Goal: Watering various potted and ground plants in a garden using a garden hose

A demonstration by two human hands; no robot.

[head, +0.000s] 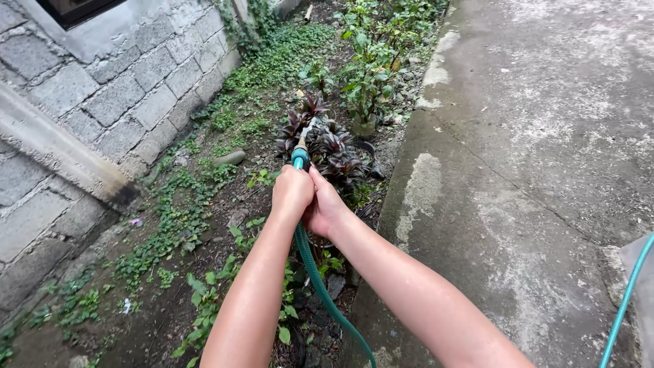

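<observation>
A green garden hose [320,286] runs up from the bottom of the head view to a teal nozzle [300,153] with a brass-coloured tip. My left hand [291,193] is wrapped around the hose just behind the nozzle. My right hand [324,206] grips it right beside the left, touching it. The nozzle points at a dark purple-leaved plant [334,150] in the soil bed. Water leaving the tip is too faint to tell.
A grey block wall [102,102] borders the bed on the left. Low green weeds [177,225] cover the soil. A taller green shrub [368,75] stands behind the purple plant. A concrete path [531,170] lies to the right, with another stretch of hose [623,307].
</observation>
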